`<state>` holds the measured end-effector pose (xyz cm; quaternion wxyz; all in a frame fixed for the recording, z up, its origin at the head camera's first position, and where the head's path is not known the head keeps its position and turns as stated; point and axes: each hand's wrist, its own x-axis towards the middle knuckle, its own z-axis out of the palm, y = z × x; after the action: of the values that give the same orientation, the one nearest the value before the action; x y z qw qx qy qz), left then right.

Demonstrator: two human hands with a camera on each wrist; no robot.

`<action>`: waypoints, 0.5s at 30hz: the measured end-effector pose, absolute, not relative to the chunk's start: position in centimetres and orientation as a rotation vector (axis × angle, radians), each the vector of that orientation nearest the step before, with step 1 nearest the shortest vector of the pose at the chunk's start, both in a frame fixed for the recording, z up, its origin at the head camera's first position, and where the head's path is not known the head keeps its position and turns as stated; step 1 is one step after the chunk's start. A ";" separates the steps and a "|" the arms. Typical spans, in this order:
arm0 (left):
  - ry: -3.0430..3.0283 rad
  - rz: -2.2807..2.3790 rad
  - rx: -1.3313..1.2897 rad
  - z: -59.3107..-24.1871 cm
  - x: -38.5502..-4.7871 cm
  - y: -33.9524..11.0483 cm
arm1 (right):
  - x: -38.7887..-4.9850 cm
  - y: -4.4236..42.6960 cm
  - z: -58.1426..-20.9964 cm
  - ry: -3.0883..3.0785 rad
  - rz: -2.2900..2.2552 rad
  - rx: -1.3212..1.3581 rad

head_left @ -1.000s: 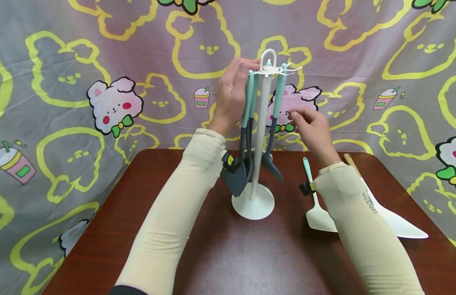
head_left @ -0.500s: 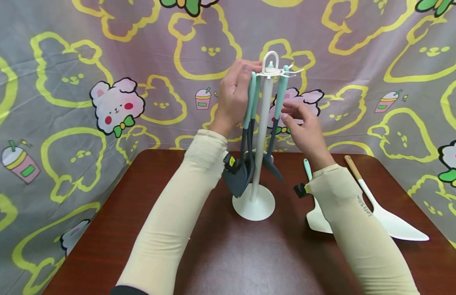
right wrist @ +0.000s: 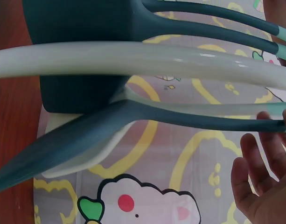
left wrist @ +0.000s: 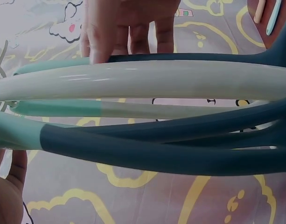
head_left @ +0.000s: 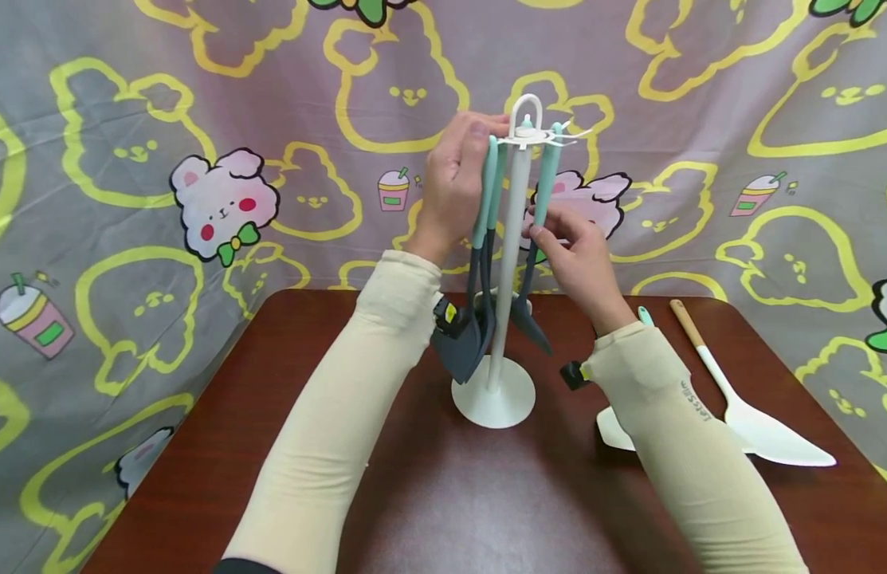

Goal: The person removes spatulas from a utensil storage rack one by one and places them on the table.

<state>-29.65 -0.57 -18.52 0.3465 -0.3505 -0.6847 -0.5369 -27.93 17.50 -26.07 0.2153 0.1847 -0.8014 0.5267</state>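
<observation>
Pinching, with the nearer right hand (head_left: 579, 259), the near-upright mint-handled utensil (head_left: 547, 171) at ten o'clock; cannot tell the left hand's (head_left: 453, 182) grip.

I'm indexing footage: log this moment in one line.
left hand: at top of white utensil stand | right hand: pinches hanging dark mint-handled utensil | brown table: tan-handled white spatula

Rack (head_left: 516, 263) on table (head_left: 307, 414) before you, curtain (head_left: 271, 112) behind. Left-side utensils (head_left: 461, 355) hang by your left hand (head_left: 452, 179), at rack's top left; your right hand (head_left: 581, 259) at right-side utensil (head_left: 547, 171). Spatulas (head_left: 762, 430) lie table right.
</observation>
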 end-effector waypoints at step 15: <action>-1.821 -1.402 -0.883 -18.5 -29.7 -0.5 | -28.1 17.2 -26.7 -2.211 1.513 0.485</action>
<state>-29.67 -0.49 -18.47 0.3334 -0.3382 -0.6972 -0.5370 -28.10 17.18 -26.73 0.2078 0.1743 -0.7942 0.5437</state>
